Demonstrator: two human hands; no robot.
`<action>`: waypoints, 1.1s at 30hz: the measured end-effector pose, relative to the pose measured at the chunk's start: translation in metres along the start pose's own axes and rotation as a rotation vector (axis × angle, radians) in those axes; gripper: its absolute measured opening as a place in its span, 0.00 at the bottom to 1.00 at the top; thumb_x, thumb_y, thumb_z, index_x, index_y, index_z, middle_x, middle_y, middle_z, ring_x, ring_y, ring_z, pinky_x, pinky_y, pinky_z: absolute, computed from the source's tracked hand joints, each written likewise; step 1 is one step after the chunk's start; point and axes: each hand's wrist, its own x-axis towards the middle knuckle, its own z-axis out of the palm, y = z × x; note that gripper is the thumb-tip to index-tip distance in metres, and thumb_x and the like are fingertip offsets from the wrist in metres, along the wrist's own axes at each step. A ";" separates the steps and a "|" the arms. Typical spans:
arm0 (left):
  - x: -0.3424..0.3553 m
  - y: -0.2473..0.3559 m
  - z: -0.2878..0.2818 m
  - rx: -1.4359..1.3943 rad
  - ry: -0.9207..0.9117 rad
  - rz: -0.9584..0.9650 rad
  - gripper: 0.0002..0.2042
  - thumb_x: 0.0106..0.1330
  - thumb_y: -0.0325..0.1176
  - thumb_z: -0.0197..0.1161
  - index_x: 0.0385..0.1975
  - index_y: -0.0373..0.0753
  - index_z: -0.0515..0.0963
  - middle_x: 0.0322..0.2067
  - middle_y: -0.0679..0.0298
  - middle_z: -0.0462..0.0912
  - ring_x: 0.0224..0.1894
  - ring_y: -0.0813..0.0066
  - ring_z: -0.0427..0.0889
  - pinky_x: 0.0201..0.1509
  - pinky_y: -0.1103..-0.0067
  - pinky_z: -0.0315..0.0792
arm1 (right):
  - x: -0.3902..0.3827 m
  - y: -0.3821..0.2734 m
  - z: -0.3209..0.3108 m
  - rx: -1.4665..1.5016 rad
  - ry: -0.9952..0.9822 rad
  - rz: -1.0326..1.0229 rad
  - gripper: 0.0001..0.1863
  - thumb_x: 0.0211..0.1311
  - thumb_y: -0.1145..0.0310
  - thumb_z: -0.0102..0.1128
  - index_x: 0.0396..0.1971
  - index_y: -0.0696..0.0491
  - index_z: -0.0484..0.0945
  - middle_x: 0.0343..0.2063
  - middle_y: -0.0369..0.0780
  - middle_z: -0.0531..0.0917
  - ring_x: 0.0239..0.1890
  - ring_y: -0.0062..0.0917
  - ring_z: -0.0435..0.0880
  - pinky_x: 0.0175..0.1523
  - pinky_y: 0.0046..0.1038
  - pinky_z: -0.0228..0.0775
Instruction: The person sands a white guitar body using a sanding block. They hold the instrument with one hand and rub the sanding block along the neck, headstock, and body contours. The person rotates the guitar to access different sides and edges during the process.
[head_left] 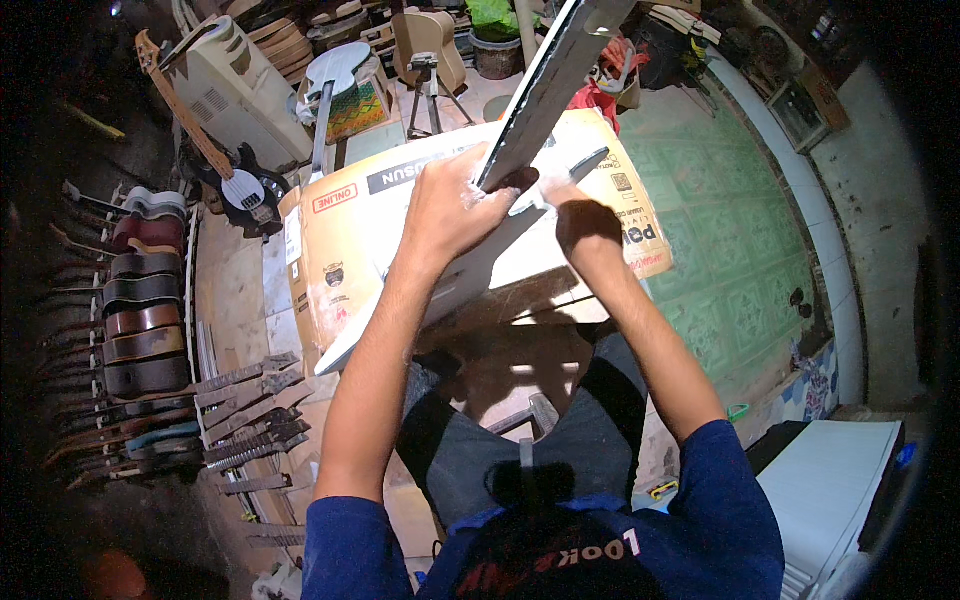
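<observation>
- left hand (pixel 450 205): state?
- clamped on the long white-edged piece (pixel 545 85), which slants above the cardboard box (pixel 350 225) toward the far right.
- right hand (pixel 588 230): state?
- curled, just beside the piece, near a dark slim object (pixel 590 160); whether the fingers are closed on it, cannot tell.
- surroundings?
- far side, beyond the box: tripod (pixel 426 88). far left: black guitar (pixel 243 190). left: row of guitars (pixel 145 320). right: green floor tiles (pixel 735 230).
</observation>
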 end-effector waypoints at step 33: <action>0.007 0.002 0.007 0.020 -0.012 0.010 0.15 0.51 0.34 0.65 0.39 0.38 0.82 0.28 0.50 0.84 0.33 0.53 0.85 0.40 0.68 0.76 | 0.016 0.007 -0.006 -0.378 -0.329 0.195 0.17 0.54 0.74 0.54 0.45 0.53 0.80 0.41 0.46 0.85 0.31 0.40 0.85 0.34 0.38 0.78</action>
